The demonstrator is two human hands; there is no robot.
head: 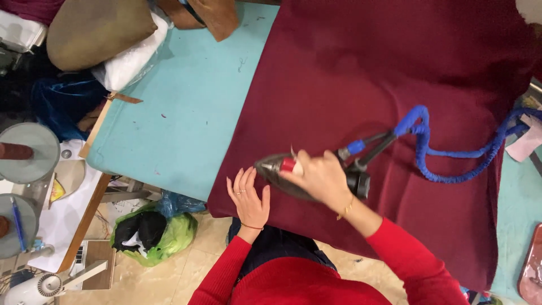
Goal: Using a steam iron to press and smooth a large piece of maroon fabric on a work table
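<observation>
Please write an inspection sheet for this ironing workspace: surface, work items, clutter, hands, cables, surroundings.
Surface: turquoise padded table, lightly marked.
Work items: maroon fabric spread over the table's right part; steam iron resting on it.
Clutter: tan cushion and white bag at the far left corner.
Hands: right hand has its grip on the iron; left hand flat on the fabric edge.
Cables: blue-sleeved hose runs from the iron off to the right.
Surroundings: green bag on the floor; thread cones at left.
</observation>
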